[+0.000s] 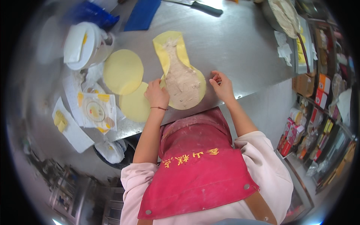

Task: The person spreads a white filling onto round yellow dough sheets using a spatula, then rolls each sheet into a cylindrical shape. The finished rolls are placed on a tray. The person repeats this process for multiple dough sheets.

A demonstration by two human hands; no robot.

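Observation:
Before me on the steel table lie overlapping thin yellow rounds, like egg or tofu sheets, spread with a greyish-pink paste [184,84]. The far sheet [168,36] has its left and right sides folded inward over part of the paste. The near sheet [202,81] lies flat, with a bare yellow rim. At its left edge is my left hand [157,94], fingers bent down; whether they pinch the rim is hidden. My right hand [223,85] hovers just right of the near sheet, fingers curled loosely and apart, holding nothing.
Two plain yellow rounds [123,71] overlap at left, beside a printed plastic packet [98,109] and a lidded white tub [84,47]. A knife [206,9] and blue cloth-like sheet [143,14] lie at the back. A metal bowl of paste [284,17] stands far right.

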